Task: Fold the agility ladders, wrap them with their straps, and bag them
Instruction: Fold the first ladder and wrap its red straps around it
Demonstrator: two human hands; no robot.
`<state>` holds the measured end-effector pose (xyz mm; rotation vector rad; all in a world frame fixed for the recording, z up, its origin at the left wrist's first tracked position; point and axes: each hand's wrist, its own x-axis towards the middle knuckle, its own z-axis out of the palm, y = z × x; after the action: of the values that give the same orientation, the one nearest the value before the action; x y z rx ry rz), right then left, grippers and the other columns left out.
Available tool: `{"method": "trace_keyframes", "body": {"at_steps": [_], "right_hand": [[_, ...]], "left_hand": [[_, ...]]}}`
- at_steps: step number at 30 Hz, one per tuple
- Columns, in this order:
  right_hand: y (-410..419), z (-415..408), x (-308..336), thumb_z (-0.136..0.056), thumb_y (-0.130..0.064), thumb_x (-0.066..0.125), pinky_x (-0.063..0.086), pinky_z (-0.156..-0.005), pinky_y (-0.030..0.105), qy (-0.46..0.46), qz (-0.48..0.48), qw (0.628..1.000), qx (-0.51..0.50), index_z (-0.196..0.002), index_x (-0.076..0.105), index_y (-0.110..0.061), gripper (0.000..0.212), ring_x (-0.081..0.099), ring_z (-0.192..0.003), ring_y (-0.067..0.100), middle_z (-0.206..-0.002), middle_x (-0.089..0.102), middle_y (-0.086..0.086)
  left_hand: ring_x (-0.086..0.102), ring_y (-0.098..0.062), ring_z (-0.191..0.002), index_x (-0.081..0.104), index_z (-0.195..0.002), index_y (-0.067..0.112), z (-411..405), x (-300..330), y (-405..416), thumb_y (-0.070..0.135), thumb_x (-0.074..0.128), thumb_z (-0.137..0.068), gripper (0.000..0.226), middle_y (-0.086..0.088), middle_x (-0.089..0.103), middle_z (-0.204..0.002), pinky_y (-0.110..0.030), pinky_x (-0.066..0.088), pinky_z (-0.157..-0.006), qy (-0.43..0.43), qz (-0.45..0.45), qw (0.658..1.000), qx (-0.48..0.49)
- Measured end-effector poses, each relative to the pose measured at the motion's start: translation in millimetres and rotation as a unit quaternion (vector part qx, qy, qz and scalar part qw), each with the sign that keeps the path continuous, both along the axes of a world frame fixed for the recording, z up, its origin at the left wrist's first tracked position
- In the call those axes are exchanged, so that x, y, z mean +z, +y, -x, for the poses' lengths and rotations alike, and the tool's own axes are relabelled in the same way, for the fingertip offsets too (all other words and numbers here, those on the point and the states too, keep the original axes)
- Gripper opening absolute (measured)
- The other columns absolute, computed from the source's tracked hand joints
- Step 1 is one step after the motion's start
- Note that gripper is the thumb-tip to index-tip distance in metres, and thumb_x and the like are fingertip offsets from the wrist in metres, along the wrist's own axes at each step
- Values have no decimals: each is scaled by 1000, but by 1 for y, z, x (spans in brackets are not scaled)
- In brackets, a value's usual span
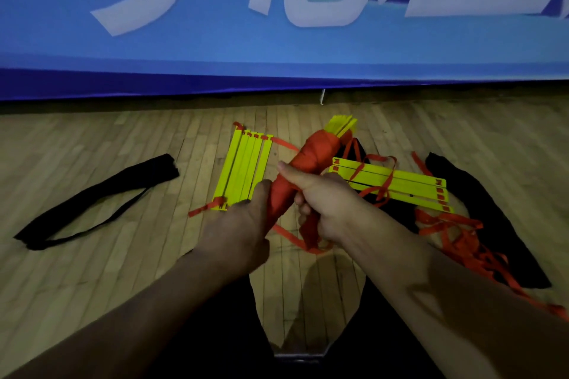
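Note:
A bundle of yellow ladder rungs wrapped in orange strap (311, 152) is held tilted above the wooden floor, its yellow ends pointing up and away. My right hand (326, 203) grips the bundle's lower part, thumb along the top. My left hand (243, 224) holds the bundle's near end from the left, fingers curled under it. A loose orange strap tail (292, 238) hangs below my hands. A second folded yellow ladder (244, 169) lies flat on the floor at left. A third yellow ladder (397, 183) lies at right, with tangled orange straps (462, 240) trailing off.
A black bag (92, 203) lies on the wooden floor at left. Another black bag (480, 209) lies at right, partly under the straps. A blue banner wall (277, 40) stands behind. My dark-clothed legs fill the bottom of the view.

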<state>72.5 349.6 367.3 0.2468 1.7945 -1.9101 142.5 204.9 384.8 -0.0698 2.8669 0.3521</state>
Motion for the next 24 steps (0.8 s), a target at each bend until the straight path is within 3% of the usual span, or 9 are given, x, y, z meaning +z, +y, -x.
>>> {"method": "trace_keyframes", "body": {"at_steps": [4,6,9,11,13,16,19,21,24], "right_hand": [[12,-2,-3,-80,-38,73,30,-43,24,98,97,987,82,-71,60,-17,26,32,-34,9,-42,41,-1],[13,-1,-3,-78,-40,71,28,-45,25,53,140,986,75,-66,58,-16,31,28,-32,9,-39,36,-1],[3,-1,-4,-85,-40,75,28,-47,26,25,13,999,20,-54,56,-18,43,31,-33,10,-39,40,-1],[-3,2,-2,-85,-36,77,30,-47,24,-11,-44,999,-18,-59,56,-16,40,33,-36,10,-39,43,-4],[0,4,3,-86,-28,77,30,-45,22,-29,-31,999,-11,-62,56,-14,35,33,-35,8,-39,43,-5],[16,5,1,-89,-32,72,27,-41,19,23,12,998,61,-65,53,-14,35,30,-33,7,-41,40,-4],[22,1,-4,-82,-43,67,28,-42,21,-5,148,986,79,-67,48,-13,38,26,-30,7,-39,35,-3],[15,-1,-6,-78,-45,68,30,-43,22,-7,140,988,64,-66,47,-13,40,28,-30,7,-38,36,-3],[5,0,-3,-86,-48,71,34,-46,27,59,-25,998,20,-60,54,-13,47,37,-33,10,-40,45,-2]], "left_hand": [[63,-8,-56,56,-115,9,19,-16,23,19,69,-89,31,-4,60,-68,-24,55,-66,-156,-214,964,9],[52,-14,-38,58,-102,13,29,-24,46,43,69,-87,35,-5,49,-47,-21,51,-55,-275,40,960,33],[71,-20,-72,40,-134,23,-7,-11,21,36,81,-75,73,-6,71,-86,-38,60,-72,-139,-201,964,102],[67,-23,-97,9,-150,28,-7,-3,8,42,78,-77,101,-4,64,-117,-38,56,-82,-17,-106,991,79],[64,-25,-95,9,-149,26,-6,-17,18,29,78,-76,101,-6,61,-117,-37,55,-77,-14,-115,989,93],[66,-31,-74,48,-130,17,5,-8,2,-4,74,-63,75,-7,71,-90,-40,57,-68,-95,-411,893,155],[69,-27,-74,59,-118,17,9,9,-10,-10,71,-61,64,-7,73,-91,-38,56,-64,-121,-524,828,161],[70,-24,-78,55,-123,18,8,7,4,1,76,-74,56,-10,72,-97,-40,57,-72,-85,-423,892,135],[67,-26,-91,17,-147,26,7,-3,13,44,80,-74,98,-1,62,-108,-41,57,-78,30,-14,998,48]]}}
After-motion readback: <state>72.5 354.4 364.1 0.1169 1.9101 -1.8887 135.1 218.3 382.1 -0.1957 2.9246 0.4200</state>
